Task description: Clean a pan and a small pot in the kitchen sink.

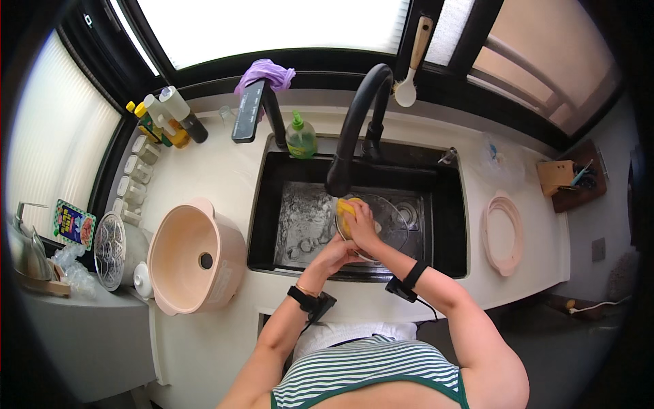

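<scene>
Over the black sink, my right hand presses a yellow sponge or cloth against a clear round lid or bowl. My left hand grips the near left rim of that clear piece, just below the right hand. The two hands partly cover it, so its exact shape cannot be told. A black gooseneck faucet arches above, its spout close beyond the sponge. Water and suds lie on the sink floor.
Left of the sink, a pink appliance housing with a hole inside lies tilted. A pink oval ring lies to the right, near a knife block. Behind stand a green soap bottle and several sauce bottles.
</scene>
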A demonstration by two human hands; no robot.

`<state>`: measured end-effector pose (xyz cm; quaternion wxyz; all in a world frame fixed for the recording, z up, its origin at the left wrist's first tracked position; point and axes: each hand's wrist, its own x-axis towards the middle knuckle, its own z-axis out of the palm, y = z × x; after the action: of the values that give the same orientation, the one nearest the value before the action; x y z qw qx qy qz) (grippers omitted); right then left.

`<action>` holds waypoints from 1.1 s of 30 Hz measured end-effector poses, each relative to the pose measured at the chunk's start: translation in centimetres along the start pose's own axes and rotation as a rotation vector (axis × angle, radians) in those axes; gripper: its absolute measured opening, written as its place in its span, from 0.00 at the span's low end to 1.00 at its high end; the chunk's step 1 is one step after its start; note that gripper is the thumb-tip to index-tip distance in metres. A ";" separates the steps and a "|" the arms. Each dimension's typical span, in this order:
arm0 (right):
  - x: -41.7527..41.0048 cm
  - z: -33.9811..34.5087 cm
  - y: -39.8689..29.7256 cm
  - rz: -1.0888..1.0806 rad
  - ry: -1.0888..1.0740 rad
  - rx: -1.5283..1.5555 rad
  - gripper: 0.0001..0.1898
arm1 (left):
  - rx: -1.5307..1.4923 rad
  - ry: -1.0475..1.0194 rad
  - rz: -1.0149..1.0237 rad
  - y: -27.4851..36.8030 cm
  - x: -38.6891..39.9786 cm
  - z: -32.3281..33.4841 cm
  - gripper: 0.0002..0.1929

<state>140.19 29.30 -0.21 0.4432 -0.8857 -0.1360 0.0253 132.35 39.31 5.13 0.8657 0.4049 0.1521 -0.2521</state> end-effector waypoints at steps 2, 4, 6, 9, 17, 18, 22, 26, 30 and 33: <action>-0.9 -1.8 -1.3 -0.036 -0.123 0.192 0.17 | -0.039 -0.040 -0.017 -0.4 0.9 -0.6 0.29; -2.0 -4.1 -1.4 -0.074 -0.188 0.230 0.18 | -0.074 -0.094 -0.044 -0.8 1.5 -0.5 0.30; -3.3 -6.4 -1.3 -0.117 -0.259 0.268 0.18 | -0.053 -0.134 0.009 -1.1 1.8 -0.3 0.37; -4.4 -10.1 -0.8 -0.177 -0.167 0.144 0.15 | -0.066 -0.079 0.103 -0.8 0.9 2.9 0.44; -4.4 -10.5 2.5 -0.083 -0.008 -0.231 0.19 | -0.045 0.013 0.074 -0.7 0.9 4.7 0.46; -4.8 -9.2 2.2 -0.187 -0.034 -0.106 0.19 | 0.017 0.062 0.093 -1.0 0.9 4.3 0.45; -2.4 -7.5 0.5 -0.383 -0.060 0.015 0.20 | 0.063 0.042 0.062 -1.2 1.0 3.5 0.45; 2.3 -8.3 1.5 -0.473 0.001 -0.182 0.20 | -0.084 0.001 0.057 0.4 -1.0 5.1 0.46; 3.7 -9.5 4.0 -0.416 0.081 -0.335 0.20 | -0.081 0.063 0.141 0.2 -2.0 4.9 0.46; 1.3 -11.0 6.0 -0.295 0.092 -0.393 0.18 | -0.086 0.089 0.168 0.1 -2.3 4.7 0.46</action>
<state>144.59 17.71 1.80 0.2672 -0.9256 -0.2458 -0.1070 130.84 36.43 9.21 0.8926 0.3896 0.1664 -0.1539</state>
